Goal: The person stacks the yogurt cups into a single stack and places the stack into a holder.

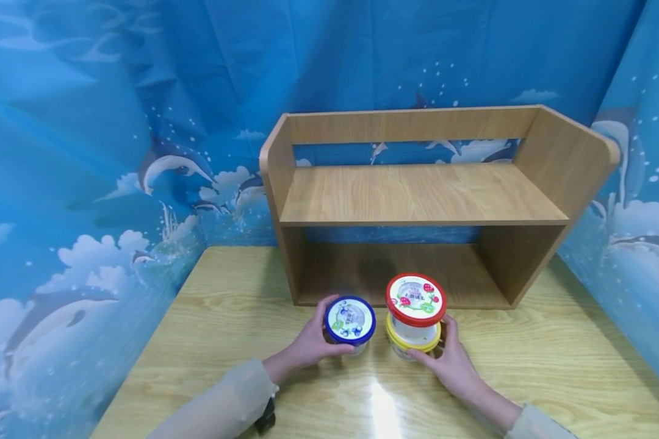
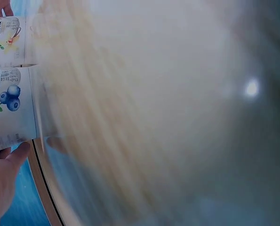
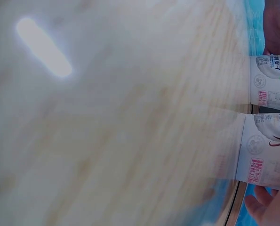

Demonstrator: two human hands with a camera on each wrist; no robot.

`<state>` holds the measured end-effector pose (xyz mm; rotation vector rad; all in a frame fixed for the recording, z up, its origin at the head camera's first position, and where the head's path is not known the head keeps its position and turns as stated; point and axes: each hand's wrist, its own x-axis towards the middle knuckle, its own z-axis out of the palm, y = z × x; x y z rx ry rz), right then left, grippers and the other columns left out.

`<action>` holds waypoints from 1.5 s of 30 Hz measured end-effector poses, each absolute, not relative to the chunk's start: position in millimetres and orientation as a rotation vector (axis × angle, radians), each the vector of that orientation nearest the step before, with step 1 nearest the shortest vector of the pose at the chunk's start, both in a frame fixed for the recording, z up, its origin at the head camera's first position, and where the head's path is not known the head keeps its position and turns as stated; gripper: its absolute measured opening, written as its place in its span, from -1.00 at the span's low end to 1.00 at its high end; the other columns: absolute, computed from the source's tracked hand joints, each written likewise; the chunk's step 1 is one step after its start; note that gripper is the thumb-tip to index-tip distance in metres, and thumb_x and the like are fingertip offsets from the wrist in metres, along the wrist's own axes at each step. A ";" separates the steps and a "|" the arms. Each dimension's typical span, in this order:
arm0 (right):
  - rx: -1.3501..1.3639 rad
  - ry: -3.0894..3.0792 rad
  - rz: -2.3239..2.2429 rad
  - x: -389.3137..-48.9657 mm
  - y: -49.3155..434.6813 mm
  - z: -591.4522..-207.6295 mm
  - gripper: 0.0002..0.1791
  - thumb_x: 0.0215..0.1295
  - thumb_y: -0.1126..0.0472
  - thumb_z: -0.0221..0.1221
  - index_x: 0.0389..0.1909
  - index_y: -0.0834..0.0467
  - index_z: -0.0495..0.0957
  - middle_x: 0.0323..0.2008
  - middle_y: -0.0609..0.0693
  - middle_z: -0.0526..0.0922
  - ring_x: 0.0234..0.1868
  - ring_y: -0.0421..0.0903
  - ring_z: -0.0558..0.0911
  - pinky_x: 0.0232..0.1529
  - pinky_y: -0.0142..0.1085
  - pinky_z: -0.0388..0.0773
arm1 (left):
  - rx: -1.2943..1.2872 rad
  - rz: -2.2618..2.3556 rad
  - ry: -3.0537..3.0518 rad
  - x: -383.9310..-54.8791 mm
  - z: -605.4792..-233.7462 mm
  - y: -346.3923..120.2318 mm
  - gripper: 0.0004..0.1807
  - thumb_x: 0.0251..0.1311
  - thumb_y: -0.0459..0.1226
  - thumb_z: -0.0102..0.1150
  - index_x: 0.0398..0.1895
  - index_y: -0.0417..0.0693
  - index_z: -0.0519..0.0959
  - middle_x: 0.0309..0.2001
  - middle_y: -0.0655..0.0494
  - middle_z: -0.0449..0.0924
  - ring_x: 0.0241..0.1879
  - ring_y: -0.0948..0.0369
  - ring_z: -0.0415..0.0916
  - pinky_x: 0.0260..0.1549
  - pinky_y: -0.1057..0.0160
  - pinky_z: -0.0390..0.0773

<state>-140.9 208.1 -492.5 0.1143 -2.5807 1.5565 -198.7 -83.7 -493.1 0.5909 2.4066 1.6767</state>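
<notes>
Gripping blue tub (image 1: 350, 320) w/ left hand (image 1: 312, 341), yellow tub (image 1: 406, 343) (under red tub (image 1: 415, 297)) w/ right hand (image 1: 453, 362), in front of shelf (image 1: 423, 195).

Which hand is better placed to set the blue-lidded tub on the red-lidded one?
Left, most likely: the left hand holds the blue-lidded tub. The right hand holds the yellow-lidded tub beneath the red-lidded tub, so it seems better suited to steadying them.

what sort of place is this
Probably a staged tabletop set rather than a lived-in room: a blue backdrop printed with dolphins and clouds hangs around a wood-grain table, with a small wooden shelf unit standing on it.
</notes>
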 end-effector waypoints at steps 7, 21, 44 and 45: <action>0.105 -2.593 1.560 -140.3 207.7 -492.1 0.02 0.09 0.12 0.43 0.35 0.28 -0.08 0.17 0.41 0.39 0.16 0.29 0.45 0.11 0.12 0.45 | 0.558 1.647 2.424 -198.9 -494.5 -83.9 0.14 -0.13 -0.08 0.57 0.47 0.00 0.03 0.33 -0.10 0.27 0.32 -0.10 0.23 0.27 -0.23 0.14; 0.088 -2.602 1.538 -140.7 207.4 -494.3 0.01 0.07 0.13 0.44 0.34 0.27 -0.06 0.14 0.38 0.43 0.09 0.24 0.50 0.03 0.02 0.50 | 0.519 1.727 2.354 -195.9 -484.6 -85.5 0.15 -0.15 -0.07 0.57 0.48 0.12 0.02 0.32 -0.08 0.25 0.28 -0.12 0.28 0.19 -0.10 0.36; 0.132 -2.575 1.474 -140.3 208.1 -496.0 0.00 0.06 0.14 0.44 0.33 0.28 -0.03 0.07 0.34 0.48 0.02 0.19 0.54 -0.06 -0.11 0.56 | 0.998 1.837 2.466 -213.1 -395.2 -89.8 0.07 -0.12 -0.29 0.55 0.45 -0.04 0.09 0.31 0.00 0.28 0.27 0.05 0.30 0.20 0.00 0.36; 0.133 -2.575 1.472 -140.4 208.1 -495.9 0.00 0.06 0.14 0.45 0.33 0.28 -0.03 0.07 0.34 0.48 0.02 0.19 0.54 -0.06 -0.10 0.56 | 1.005 1.846 2.457 -213.8 -391.2 -89.2 0.06 -0.12 -0.28 0.55 0.45 -0.02 0.09 0.31 0.01 0.28 0.27 0.05 0.29 0.20 -0.02 0.35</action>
